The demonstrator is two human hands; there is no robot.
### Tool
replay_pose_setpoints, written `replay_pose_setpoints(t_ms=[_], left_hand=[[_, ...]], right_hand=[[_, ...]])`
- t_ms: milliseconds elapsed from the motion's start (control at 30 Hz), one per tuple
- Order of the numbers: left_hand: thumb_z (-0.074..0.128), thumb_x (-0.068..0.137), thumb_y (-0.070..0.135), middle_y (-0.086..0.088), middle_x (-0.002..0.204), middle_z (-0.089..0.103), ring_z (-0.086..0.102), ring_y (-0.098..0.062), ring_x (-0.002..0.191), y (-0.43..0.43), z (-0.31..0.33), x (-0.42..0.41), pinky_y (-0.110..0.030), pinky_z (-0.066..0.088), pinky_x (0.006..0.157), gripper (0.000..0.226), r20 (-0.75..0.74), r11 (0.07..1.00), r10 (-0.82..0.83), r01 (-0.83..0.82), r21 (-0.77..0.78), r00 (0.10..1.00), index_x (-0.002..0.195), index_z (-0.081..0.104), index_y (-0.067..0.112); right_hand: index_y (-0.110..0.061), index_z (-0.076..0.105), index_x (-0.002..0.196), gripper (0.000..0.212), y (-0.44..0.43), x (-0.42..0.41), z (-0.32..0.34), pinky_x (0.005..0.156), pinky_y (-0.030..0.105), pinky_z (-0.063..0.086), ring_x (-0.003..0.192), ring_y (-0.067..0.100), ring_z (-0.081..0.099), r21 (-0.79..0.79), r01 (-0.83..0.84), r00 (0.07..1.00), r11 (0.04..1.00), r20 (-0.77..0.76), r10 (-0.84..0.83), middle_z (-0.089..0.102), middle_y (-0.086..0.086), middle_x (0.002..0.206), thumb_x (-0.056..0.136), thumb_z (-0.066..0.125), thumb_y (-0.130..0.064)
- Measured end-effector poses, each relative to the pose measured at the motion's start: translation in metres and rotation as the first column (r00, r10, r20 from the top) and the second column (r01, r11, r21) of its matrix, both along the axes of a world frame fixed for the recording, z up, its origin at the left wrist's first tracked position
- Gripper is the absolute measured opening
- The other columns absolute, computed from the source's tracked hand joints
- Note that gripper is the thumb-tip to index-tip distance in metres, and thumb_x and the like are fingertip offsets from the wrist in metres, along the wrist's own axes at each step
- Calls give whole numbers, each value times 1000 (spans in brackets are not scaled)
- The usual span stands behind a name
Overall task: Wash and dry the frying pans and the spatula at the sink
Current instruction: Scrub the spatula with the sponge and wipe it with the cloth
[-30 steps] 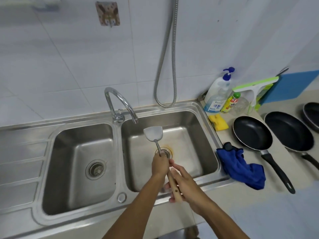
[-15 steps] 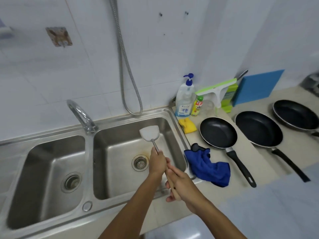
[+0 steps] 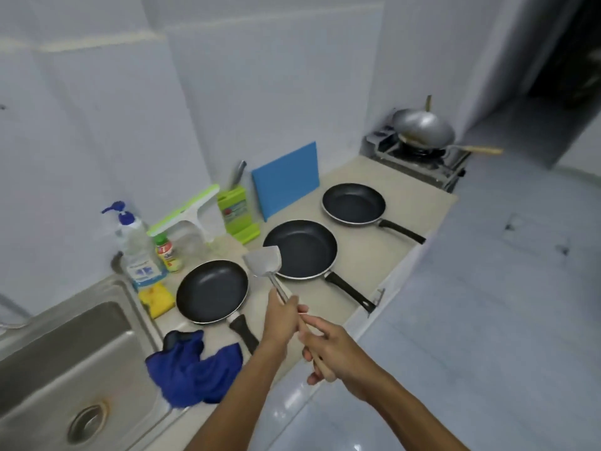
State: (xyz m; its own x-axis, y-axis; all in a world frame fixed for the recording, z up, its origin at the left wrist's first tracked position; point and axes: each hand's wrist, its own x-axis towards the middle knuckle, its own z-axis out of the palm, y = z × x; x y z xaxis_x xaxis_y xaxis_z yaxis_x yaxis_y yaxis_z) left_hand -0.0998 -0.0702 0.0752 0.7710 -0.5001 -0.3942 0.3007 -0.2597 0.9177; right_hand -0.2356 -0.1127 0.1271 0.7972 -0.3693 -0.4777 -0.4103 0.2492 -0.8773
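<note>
Item: spatula [image 3: 265,265], metal blade, wooden handle; held over the counter [image 3: 367,255], blade at 12 o'clock from the hands, between two frying pans. Left hand [image 3: 282,317] closed on the shaft, right hand [image 3: 328,348] closed on the handle. Likely light, rigid, slippery if wet; grip the wood.

Three black frying pans [image 3: 211,289] sit on the beige surface [image 3: 364,255]; the cloth [image 3: 195,369] is deep blue, the sponge [image 3: 156,299] yellow, the spatula [image 3: 262,262] grey.
</note>
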Motion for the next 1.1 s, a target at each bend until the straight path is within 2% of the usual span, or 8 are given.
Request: replay_pose_setpoints(t_ms=[67, 200, 367, 500, 667, 833, 967, 1100], left_hand=[[50, 102, 14, -12, 88, 71, 64, -21, 70, -49, 3, -12, -29, 51, 57, 17, -22, 997, -75, 75, -4, 997, 118, 51, 11], [50, 103, 16, -10, 87, 66, 64, -20, 71, -137, -3, -21, -28, 52, 58, 9, -88, 974, -228, 226, -27, 970, 99, 58, 19], [52, 101, 25, -7, 107, 74, 72, -20, 85, -278, -34, 1, -31, 52, 69, 31, -143, 957, -290, 290, -20, 946, 131, 57, 20], [52, 101, 22, -7, 103, 72, 70, -21, 87, -377, -37, 21, -31, 50, 69, 27, -166, 955, -296, 298, -15, 941, 127, 58, 20], [51, 100, 14, -5, 94, 68, 65, -18, 79, -468, -43, 54, -31, 48, 68, 18, -169, 960, -258, 272, 64, 951, 115, 62, 15], [52, 101, 16, -8, 91, 66, 59, -19, 77, -531, -78, 82, -30, 46, 62, 9, -147, 962, -187, 212, 173, 971, 103, 60, 12], [54, 102, 18, -8, 95, 67, 61, -20, 83, -571, -99, 95, -29, 48, 64, 8, -180, 971, -70, 108, 212, 981, 104, 61, 14], [53, 103, 14, -9, 89, 65, 59, -17, 72, -604, -113, 94, -26, 47, 59, 11, -212, 970, 12, 40, 238, 977, 94, 59, 14]], right_hand=[[-46, 57, 129, 35, -50, -12, -1, 62, 34, 57, 64, 16, 52, -25, 49, 999, 999, -1, -49, 55, 10, 79, 99, 59, -28], [-35, 65, 126, 28, -149, -14, -10, 67, 34, 60, 70, 18, 58, -86, 98, 993, 991, -54, -102, 60, 12, 83, 101, 55, -30], [-33, 68, 119, 23, -290, 7, -29, 70, 32, 58, 70, 20, 56, -106, 126, 987, 986, -84, -135, 60, 11, 84, 101, 54, -35], [-34, 65, 125, 26, -388, 27, -36, 66, 33, 57, 63, 19, 49, -81, 126, 986, 989, -101, -134, 57, 10, 80, 100, 56, -37], [-36, 63, 129, 30, -485, 64, -55, 63, 32, 56, 67, 17, 51, -75, 81, 985, 994, -148, -91, 60, 10, 86, 100, 56, -35], [-30, 70, 120, 25, -556, 97, -85, 62, 31, 55, 62, 13, 56, -84, 0, 986, 996, -166, -14, 63, 6, 80, 99, 58, -37], [-30, 71, 117, 24, -609, 115, -107, 61, 29, 55, 63, 11, 58, -77, -91, 980, 993, -186, 76, 65, 4, 78, 98, 60, -39], [-30, 68, 120, 24, -654, 125, -126, 61, 30, 53, 63, 11, 56, -1, -164, 964, 986, -211, 160, 62, 2, 73, 98, 61, -36]])
